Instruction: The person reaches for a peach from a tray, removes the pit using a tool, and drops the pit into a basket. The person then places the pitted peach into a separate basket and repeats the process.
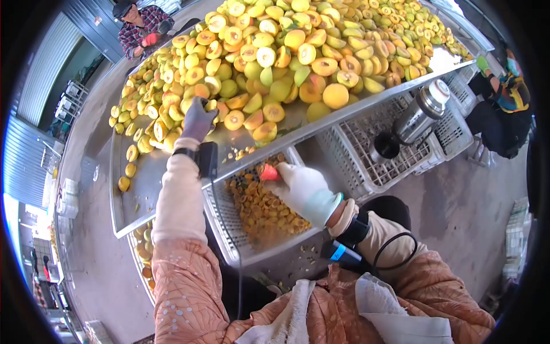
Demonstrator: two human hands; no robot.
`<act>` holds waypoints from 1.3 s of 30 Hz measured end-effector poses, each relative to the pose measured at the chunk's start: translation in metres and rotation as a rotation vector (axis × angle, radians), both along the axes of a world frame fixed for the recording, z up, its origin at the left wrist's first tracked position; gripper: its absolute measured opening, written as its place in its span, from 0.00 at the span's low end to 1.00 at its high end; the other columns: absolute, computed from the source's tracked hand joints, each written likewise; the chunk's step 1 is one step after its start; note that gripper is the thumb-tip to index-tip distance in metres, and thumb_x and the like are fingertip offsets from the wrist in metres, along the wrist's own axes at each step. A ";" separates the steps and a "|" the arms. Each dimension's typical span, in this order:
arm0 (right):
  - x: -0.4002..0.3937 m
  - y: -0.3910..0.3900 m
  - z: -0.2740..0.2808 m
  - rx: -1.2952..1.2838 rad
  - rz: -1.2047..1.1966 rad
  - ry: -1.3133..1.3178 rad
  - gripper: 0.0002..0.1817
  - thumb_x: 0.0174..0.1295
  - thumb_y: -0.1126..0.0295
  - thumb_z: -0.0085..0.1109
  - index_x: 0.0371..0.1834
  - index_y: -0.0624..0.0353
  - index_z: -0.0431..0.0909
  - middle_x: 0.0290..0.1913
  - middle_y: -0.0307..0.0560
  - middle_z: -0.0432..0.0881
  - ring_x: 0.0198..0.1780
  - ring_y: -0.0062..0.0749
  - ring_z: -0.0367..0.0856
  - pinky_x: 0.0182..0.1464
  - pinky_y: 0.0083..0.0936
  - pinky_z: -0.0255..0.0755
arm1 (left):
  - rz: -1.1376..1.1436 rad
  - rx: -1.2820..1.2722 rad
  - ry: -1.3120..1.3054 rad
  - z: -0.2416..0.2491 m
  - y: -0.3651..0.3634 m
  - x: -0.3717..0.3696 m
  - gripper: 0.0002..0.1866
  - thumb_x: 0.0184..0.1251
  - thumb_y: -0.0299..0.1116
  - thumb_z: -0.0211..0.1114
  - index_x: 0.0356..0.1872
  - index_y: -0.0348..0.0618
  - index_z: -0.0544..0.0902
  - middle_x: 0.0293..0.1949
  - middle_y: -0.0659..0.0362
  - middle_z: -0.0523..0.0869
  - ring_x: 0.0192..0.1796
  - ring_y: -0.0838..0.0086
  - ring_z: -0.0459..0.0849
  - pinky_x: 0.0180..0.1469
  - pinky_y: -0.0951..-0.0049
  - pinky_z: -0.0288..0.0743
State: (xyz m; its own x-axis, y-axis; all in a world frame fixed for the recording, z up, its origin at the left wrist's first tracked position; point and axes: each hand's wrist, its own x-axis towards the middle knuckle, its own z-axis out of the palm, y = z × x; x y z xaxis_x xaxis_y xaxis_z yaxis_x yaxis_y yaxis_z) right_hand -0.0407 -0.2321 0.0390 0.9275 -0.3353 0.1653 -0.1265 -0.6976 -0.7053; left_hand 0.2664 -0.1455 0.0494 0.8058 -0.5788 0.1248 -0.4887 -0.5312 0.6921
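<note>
Halved yellow peaches are heaped on a metal table. My left hand, in a grey glove, is at the near edge of the heap. Its fingers are closed on a peach half, which they partly cover. My right hand, in a white glove, is wrapped round a red-handled tool above a crate. The working end of the tool cannot be made out. Inside the crate lie many brownish pits and scraps.
Right of the crate, a steel thermos and its dark cup stand on a white plastic crate. One person sits across at the upper left, another at the right. A cable hangs from my left wrist.
</note>
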 end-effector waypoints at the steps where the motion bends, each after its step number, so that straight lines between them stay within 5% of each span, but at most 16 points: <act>1: -0.002 0.002 -0.007 -0.032 -0.022 -0.113 0.18 0.62 0.53 0.58 0.33 0.59 0.74 0.26 0.58 0.79 0.32 0.57 0.79 0.35 0.45 0.71 | 0.014 -0.168 0.211 -0.006 0.016 -0.002 0.24 0.59 0.32 0.67 0.53 0.35 0.69 0.40 0.53 0.82 0.29 0.66 0.85 0.25 0.74 0.78; 6: -0.015 0.024 -0.009 0.098 0.046 -0.069 0.20 0.63 0.53 0.58 0.32 0.64 0.75 0.27 0.62 0.79 0.33 0.60 0.78 0.35 0.45 0.70 | -0.121 -0.849 0.869 -0.012 0.094 -0.109 0.26 0.63 0.26 0.60 0.63 0.35 0.65 0.47 0.48 0.81 0.39 0.55 0.86 0.38 0.65 0.85; 9: -0.025 0.045 -0.006 0.176 0.109 -0.008 0.21 0.62 0.53 0.58 0.32 0.65 0.76 0.29 0.65 0.79 0.35 0.62 0.78 0.35 0.46 0.69 | -0.049 -1.066 1.140 -0.038 0.126 -0.148 0.21 0.69 0.37 0.58 0.59 0.39 0.70 0.48 0.50 0.81 0.44 0.58 0.84 0.42 0.62 0.83; 15: -0.028 0.070 -0.012 0.257 0.226 0.173 0.22 0.65 0.52 0.54 0.38 0.66 0.76 0.31 0.69 0.78 0.39 0.64 0.77 0.36 0.46 0.68 | 0.181 -1.061 1.059 -0.050 0.138 -0.215 0.18 0.72 0.41 0.55 0.55 0.39 0.74 0.48 0.53 0.80 0.49 0.68 0.82 0.45 0.70 0.79; 17: -0.026 0.074 -0.017 0.287 0.246 0.138 0.22 0.65 0.52 0.53 0.39 0.66 0.77 0.31 0.68 0.78 0.38 0.63 0.78 0.36 0.45 0.69 | -0.091 -0.356 -0.254 -0.056 0.147 -0.230 0.32 0.57 0.22 0.65 0.65 0.33 0.65 0.53 0.48 0.78 0.54 0.59 0.78 0.56 0.65 0.74; 18: -0.026 0.075 -0.017 0.285 0.246 0.143 0.22 0.65 0.52 0.53 0.39 0.66 0.77 0.31 0.68 0.78 0.38 0.63 0.78 0.36 0.45 0.69 | -0.089 -0.359 -0.250 -0.058 0.147 -0.231 0.32 0.57 0.22 0.65 0.65 0.33 0.65 0.53 0.48 0.78 0.54 0.59 0.78 0.56 0.65 0.74; 21: -0.023 0.077 -0.016 0.233 0.253 0.199 0.22 0.65 0.52 0.53 0.41 0.65 0.77 0.31 0.67 0.79 0.38 0.61 0.78 0.36 0.44 0.69 | -0.107 -0.424 -0.050 -0.066 0.145 -0.230 0.38 0.55 0.19 0.65 0.69 0.35 0.60 0.52 0.50 0.78 0.52 0.62 0.79 0.53 0.69 0.75; 22: -0.023 0.079 -0.017 0.252 0.255 0.183 0.21 0.66 0.53 0.53 0.41 0.64 0.77 0.31 0.66 0.79 0.38 0.61 0.79 0.36 0.44 0.69 | 0.041 -0.724 0.417 -0.068 0.137 -0.229 0.35 0.60 0.21 0.63 0.68 0.33 0.58 0.50 0.50 0.79 0.50 0.60 0.80 0.52 0.67 0.76; 23: -0.022 0.079 -0.018 0.273 0.257 0.168 0.21 0.66 0.53 0.52 0.41 0.63 0.77 0.31 0.65 0.79 0.38 0.60 0.79 0.36 0.44 0.69 | 0.043 -0.725 0.422 -0.069 0.133 -0.228 0.35 0.60 0.21 0.63 0.68 0.33 0.58 0.50 0.50 0.79 0.50 0.60 0.80 0.52 0.67 0.76; 26: -0.017 0.077 -0.013 0.258 0.284 0.239 0.19 0.67 0.54 0.51 0.43 0.61 0.77 0.32 0.63 0.80 0.39 0.60 0.79 0.37 0.43 0.70 | 0.317 -1.056 0.804 -0.077 0.131 -0.225 0.27 0.71 0.33 0.56 0.65 0.30 0.60 0.48 0.50 0.80 0.47 0.62 0.81 0.52 0.67 0.76; 28: -0.017 0.080 -0.016 0.267 0.273 0.251 0.19 0.67 0.54 0.51 0.43 0.61 0.77 0.32 0.62 0.81 0.39 0.60 0.79 0.38 0.43 0.70 | 0.234 -0.302 -0.824 -0.089 0.131 -0.223 0.27 0.77 0.47 0.44 0.59 0.29 0.67 0.45 0.50 0.81 0.43 0.66 0.81 0.50 0.68 0.76; 29: -0.016 0.082 -0.018 0.276 0.261 0.255 0.18 0.67 0.55 0.51 0.44 0.60 0.76 0.33 0.62 0.81 0.39 0.60 0.79 0.39 0.43 0.71 | 0.237 -0.300 -0.819 -0.089 0.130 -0.225 0.27 0.77 0.47 0.44 0.59 0.29 0.67 0.45 0.50 0.81 0.43 0.66 0.81 0.50 0.68 0.76; 31: -0.015 0.083 -0.017 0.272 0.278 0.297 0.18 0.68 0.55 0.50 0.45 0.60 0.76 0.33 0.62 0.81 0.40 0.60 0.79 0.39 0.43 0.71 | 0.332 -0.571 -0.077 -0.084 0.124 -0.232 0.31 0.78 0.52 0.36 0.50 0.29 0.75 0.41 0.50 0.83 0.39 0.68 0.81 0.48 0.70 0.75; 32: -0.014 0.083 -0.018 0.268 0.294 0.332 0.18 0.68 0.56 0.50 0.46 0.60 0.76 0.33 0.61 0.81 0.40 0.59 0.79 0.40 0.43 0.71 | 0.337 -0.571 -0.074 -0.092 0.131 -0.228 0.31 0.78 0.52 0.36 0.50 0.29 0.75 0.41 0.50 0.83 0.39 0.68 0.81 0.48 0.70 0.75; 34: -0.011 0.085 -0.030 0.293 0.295 0.329 0.18 0.68 0.56 0.50 0.46 0.60 0.76 0.33 0.62 0.81 0.41 0.60 0.79 0.40 0.43 0.71 | 0.261 -0.202 0.044 -0.110 0.147 -0.218 0.25 0.74 0.24 0.48 0.70 0.33 0.57 0.54 0.44 0.73 0.53 0.63 0.77 0.52 0.72 0.73; 39: -0.012 0.085 -0.045 0.385 0.367 0.279 0.18 0.68 0.56 0.50 0.45 0.62 0.77 0.33 0.63 0.81 0.41 0.60 0.80 0.40 0.41 0.71 | 0.251 -0.336 0.113 -0.118 0.143 -0.217 0.22 0.74 0.27 0.50 0.66 0.30 0.63 0.50 0.50 0.76 0.49 0.69 0.78 0.48 0.73 0.74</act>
State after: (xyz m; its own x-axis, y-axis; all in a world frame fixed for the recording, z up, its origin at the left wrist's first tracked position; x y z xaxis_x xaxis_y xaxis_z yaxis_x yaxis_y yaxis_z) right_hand -0.0528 -0.1476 -0.0057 0.9850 0.0273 -0.1705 -0.1422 -0.4318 -0.8907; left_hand 0.0499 -0.0021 -0.0686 0.9361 -0.3051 0.1752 -0.2838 -0.3602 0.8886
